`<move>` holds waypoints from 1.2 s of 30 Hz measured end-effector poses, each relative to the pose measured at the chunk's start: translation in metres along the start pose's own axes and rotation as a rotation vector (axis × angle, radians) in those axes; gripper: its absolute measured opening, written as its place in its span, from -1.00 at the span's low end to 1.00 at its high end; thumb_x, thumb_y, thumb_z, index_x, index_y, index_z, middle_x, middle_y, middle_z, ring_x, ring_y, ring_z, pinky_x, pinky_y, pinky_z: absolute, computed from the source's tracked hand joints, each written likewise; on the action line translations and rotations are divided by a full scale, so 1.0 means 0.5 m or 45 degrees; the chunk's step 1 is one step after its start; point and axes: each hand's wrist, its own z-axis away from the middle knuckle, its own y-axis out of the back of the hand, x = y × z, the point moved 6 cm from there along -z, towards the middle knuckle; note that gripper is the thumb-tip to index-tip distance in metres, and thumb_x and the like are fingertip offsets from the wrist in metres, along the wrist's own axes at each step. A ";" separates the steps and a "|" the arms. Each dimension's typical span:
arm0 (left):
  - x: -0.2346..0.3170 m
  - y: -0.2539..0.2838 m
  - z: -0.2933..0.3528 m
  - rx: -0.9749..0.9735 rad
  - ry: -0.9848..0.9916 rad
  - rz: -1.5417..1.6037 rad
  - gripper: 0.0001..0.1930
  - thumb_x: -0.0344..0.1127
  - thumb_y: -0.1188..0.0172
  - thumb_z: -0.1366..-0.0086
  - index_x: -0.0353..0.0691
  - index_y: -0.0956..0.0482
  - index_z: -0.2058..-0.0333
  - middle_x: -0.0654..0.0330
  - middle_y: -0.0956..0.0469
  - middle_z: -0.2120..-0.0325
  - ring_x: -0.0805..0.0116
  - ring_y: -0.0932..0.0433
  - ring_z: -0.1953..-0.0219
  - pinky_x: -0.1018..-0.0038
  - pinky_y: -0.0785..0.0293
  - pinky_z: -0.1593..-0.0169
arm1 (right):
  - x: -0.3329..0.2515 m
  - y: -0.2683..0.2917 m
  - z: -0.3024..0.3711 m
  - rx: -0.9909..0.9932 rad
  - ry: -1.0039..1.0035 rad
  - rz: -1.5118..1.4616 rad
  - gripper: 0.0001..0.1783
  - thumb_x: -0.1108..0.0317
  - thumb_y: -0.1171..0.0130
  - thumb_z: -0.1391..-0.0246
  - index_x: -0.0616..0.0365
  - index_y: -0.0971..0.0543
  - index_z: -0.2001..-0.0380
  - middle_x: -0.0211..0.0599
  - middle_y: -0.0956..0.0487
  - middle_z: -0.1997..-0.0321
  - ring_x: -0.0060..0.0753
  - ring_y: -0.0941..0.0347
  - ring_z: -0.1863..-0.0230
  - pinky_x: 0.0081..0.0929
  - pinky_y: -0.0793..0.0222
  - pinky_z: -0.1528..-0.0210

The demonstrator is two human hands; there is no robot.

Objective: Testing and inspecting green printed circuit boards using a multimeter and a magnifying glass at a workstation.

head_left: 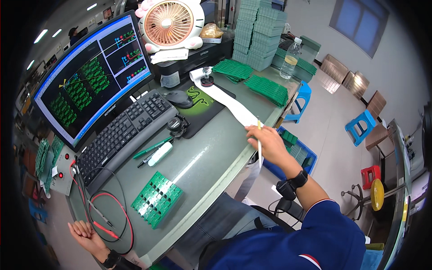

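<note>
My right hand (268, 145) is closed around a slim pale pen (259, 154) at the table's right edge. Its fingertips meet the end of a long white paper strip (227, 104), which runs back to a small roll. At the near left, my left hand (90, 238) hangs loosely curled with nothing in it, beside the red and black test leads (107, 230). Between the two hands, closer to the left one, a small stack of green circuit boards (157, 198) lies on the table, touched by neither hand.
A keyboard (126, 132), a mouse (179, 99) and a monitor (90, 83) fill the left and back. A pink-and-white fan (168, 22), stacked green boards (267, 90) and a bottle (290, 60) stand farther back. A blue crate (310, 159) sits below the right edge.
</note>
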 end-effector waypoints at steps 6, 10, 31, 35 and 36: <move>-0.006 -0.009 0.005 -0.066 0.011 0.004 -0.57 -0.21 0.12 -0.49 -0.06 -0.12 0.63 0.38 -0.02 0.75 0.62 0.03 0.70 0.60 0.04 0.59 | -0.107 -0.010 -0.030 0.005 0.161 -0.352 -0.68 0.21 -0.19 -0.14 -0.01 -0.49 0.05 -0.38 -0.63 0.10 -0.28 -0.54 0.07 -0.13 -0.23 -0.18; 0.001 -0.009 0.013 0.010 -0.021 -0.079 -0.58 -0.20 0.13 -0.49 -0.05 -0.12 0.63 0.38 -0.02 0.75 0.62 0.02 0.70 0.61 0.04 0.59 | -0.300 -0.044 -0.088 -0.008 0.380 -0.743 -0.71 0.24 -0.21 -0.15 0.03 -0.49 0.09 -0.39 -0.60 0.04 -0.26 -0.51 -0.03 -0.14 -0.21 -0.22; -0.009 0.005 0.002 -0.039 -0.043 -0.305 -0.57 -0.17 0.08 -0.47 -0.05 -0.10 0.63 0.38 -0.02 0.74 0.60 0.03 0.69 0.59 0.02 0.57 | -0.403 -0.115 -0.265 0.489 0.404 -1.174 -0.87 0.44 -0.17 -0.03 0.09 -0.44 0.34 -0.29 -0.54 0.47 -0.10 -0.50 0.34 -0.15 -0.33 0.18; -0.011 -0.001 0.006 -0.042 -0.031 -0.279 -0.57 -0.17 0.08 -0.47 -0.05 -0.11 0.63 0.39 -0.02 0.74 0.60 0.02 0.69 0.60 0.02 0.57 | -0.411 -0.129 -0.262 0.432 0.390 -1.178 -0.89 0.44 -0.16 -0.05 0.07 -0.47 0.32 -0.36 -0.53 0.45 -0.20 -0.51 0.32 -0.24 -0.33 0.11; -0.018 -0.002 0.004 -0.021 -0.025 -0.263 -0.57 -0.17 0.09 -0.47 -0.05 -0.11 0.63 0.39 -0.02 0.74 0.60 0.02 0.70 0.60 0.02 0.57 | -0.408 -0.133 -0.260 0.436 0.379 -1.168 -0.89 0.44 -0.16 -0.05 0.07 -0.47 0.32 -0.36 -0.53 0.45 -0.20 -0.51 0.32 -0.24 -0.33 0.11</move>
